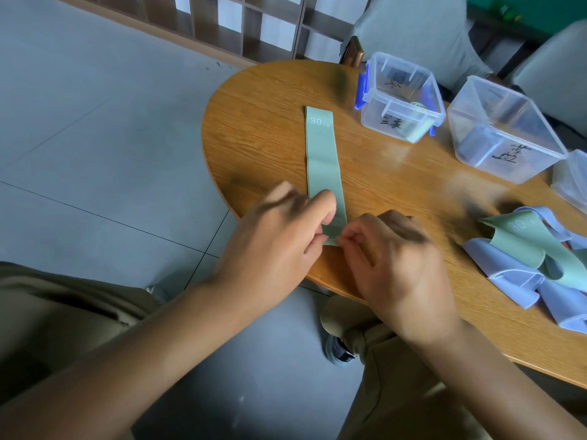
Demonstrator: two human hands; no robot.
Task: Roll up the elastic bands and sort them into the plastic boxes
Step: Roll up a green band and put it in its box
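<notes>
A green elastic band (pixel 322 154) marked "30 LB" lies flat and stretched out on the wooden table (pixel 260 122), its far end pointing away from me. My left hand (pixel 279 236) and my right hand (pixel 394 262) both pinch its near end at the table's edge. Two clear plastic boxes stand at the back: one with blue clips (pixel 401 96) that holds a green roll, and a larger one (pixel 505 128) to its right. Both carry handwritten labels.
A loose heap of blue and green bands (pixel 540 268) lies on the table at the right. The corner of a third clear box (pixel 571 182) shows at the right edge. Grey chairs stand behind the table. The floor is grey tile.
</notes>
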